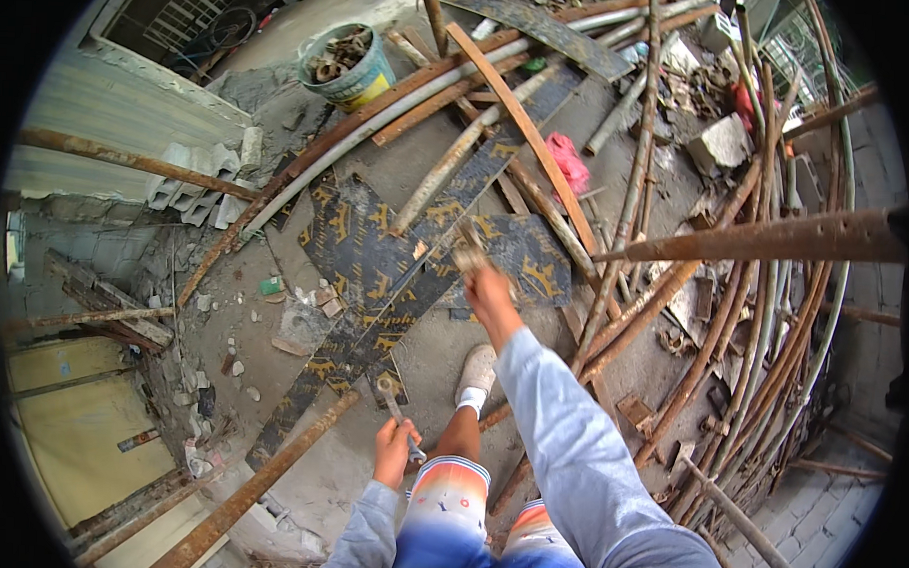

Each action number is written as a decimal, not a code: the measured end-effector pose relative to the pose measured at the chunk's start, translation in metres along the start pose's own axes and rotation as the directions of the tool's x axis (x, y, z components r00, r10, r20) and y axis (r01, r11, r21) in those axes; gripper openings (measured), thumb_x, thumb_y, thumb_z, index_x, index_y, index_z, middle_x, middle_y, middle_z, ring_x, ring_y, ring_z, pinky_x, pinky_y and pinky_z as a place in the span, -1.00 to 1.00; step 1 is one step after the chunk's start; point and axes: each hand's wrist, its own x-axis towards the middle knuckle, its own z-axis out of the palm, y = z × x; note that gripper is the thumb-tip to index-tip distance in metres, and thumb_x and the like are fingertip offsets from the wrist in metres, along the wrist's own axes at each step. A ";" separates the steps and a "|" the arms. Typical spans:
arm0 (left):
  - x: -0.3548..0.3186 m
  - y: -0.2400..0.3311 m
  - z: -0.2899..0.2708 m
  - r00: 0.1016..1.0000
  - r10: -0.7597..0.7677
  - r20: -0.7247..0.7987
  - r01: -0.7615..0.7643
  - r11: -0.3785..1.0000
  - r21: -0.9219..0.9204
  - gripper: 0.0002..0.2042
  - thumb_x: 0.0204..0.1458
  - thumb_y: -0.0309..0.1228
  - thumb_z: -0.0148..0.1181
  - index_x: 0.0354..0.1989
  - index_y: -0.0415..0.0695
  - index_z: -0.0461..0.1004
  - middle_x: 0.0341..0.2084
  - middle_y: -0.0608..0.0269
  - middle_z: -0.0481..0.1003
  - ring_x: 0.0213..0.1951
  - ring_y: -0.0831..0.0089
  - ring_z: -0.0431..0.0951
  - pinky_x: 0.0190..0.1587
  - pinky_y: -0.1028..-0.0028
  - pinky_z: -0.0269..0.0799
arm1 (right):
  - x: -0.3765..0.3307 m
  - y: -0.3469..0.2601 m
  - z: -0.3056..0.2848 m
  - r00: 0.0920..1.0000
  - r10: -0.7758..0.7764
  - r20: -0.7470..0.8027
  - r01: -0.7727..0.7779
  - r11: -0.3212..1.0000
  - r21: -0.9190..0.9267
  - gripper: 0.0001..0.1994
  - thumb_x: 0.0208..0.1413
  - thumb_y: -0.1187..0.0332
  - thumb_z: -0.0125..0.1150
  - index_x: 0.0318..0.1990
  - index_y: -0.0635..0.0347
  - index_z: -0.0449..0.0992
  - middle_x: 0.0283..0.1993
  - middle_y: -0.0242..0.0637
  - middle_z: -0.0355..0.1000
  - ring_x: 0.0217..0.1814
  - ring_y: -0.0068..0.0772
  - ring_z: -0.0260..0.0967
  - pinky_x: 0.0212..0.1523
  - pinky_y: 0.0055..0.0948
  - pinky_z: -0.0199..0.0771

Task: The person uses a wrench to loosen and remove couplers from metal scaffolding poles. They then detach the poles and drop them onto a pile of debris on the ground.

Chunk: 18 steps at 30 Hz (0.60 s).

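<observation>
My left hand [394, 450], low in the middle above my knee, is closed round a steel wrench [391, 400] with a ring-shaped upper end. My right hand [490, 295] reaches forward over the black printed boards, its fingers closed on a brownish, clamp-like piece [469, 252]. Motion blur hides the exact shape of that piece. Beneath it lie long black boards with yellow print [356, 321], crossing one another on the ground. Just below the right hand is my shoe [476, 371].
A bucket [348, 72] with rusty metal pieces stands at the far left. Rusty pipes [744, 304] crowd the right side, and one pipe [767, 235] juts inward. A wooden plank [530, 131] leans near a pink plastic bag [567, 165]. Hollow blocks [193, 183] lie left; rubble is scattered around.
</observation>
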 end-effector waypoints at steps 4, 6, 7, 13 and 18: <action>-0.005 -0.001 -0.029 0.984 -0.041 -0.171 0.026 0.996 -0.091 -0.81 0.26 -0.35 0.06 -0.39 -0.15 0.42 -0.57 0.33 0.45 -0.51 0.56 0.45 -0.38 0.52 0.42 | -0.071 -0.089 0.223 0.922 0.004 0.388 0.032 0.996 -0.085 -0.39 0.45 0.03 -0.37 0.44 0.33 -0.05 0.31 0.01 0.30 0.22 -0.13 0.39 0.08 -0.24 0.50; -0.008 0.008 -0.022 0.982 -0.087 -0.167 0.059 0.984 -0.165 -0.82 0.25 -0.35 0.07 -0.36 -0.16 0.42 -0.54 0.31 0.45 -0.50 0.53 0.45 -0.33 0.50 0.47 | -0.087 -0.105 0.250 0.860 0.028 0.509 0.003 0.998 -0.059 -0.35 0.45 -0.01 -0.37 0.45 0.36 -0.07 0.31 0.00 0.30 0.28 -0.13 0.35 0.18 -0.19 0.44; -0.006 0.010 -0.017 0.985 -0.089 -0.146 0.062 0.982 -0.180 -0.83 0.25 -0.35 0.07 -0.35 -0.16 0.43 -0.54 0.31 0.45 -0.49 0.53 0.46 -0.32 0.49 0.48 | -0.091 -0.106 0.249 0.815 0.044 0.579 0.010 0.996 -0.089 -0.34 0.44 -0.02 -0.35 0.45 0.36 -0.07 0.31 -0.02 0.31 0.26 -0.16 0.36 0.19 -0.19 0.43; 0.013 0.001 0.034 0.998 -0.023 0.056 0.029 0.994 -0.109 -0.87 0.25 -0.35 0.07 -0.24 -0.14 0.43 -0.48 0.30 0.46 -0.42 0.47 0.52 -0.32 0.49 0.46 | -0.085 -0.009 0.059 0.918 0.203 0.340 -0.101 0.950 -0.295 -0.49 0.41 0.07 -0.15 0.35 0.20 0.26 0.16 -0.19 0.47 0.02 -0.35 0.42 0.06 -0.28 0.40; 0.012 0.000 0.084 0.971 -0.013 0.238 -0.005 0.997 0.072 -0.87 0.28 -0.37 0.06 -0.24 -0.15 0.45 -0.47 0.32 0.49 -0.43 0.56 0.50 -0.35 0.57 0.40 | -0.138 0.104 -0.256 0.908 0.257 -0.331 -0.309 0.944 -0.113 -0.59 0.32 0.15 -0.07 0.20 0.15 0.39 0.00 -0.21 0.54 -0.12 -0.38 0.50 -0.18 -0.34 0.45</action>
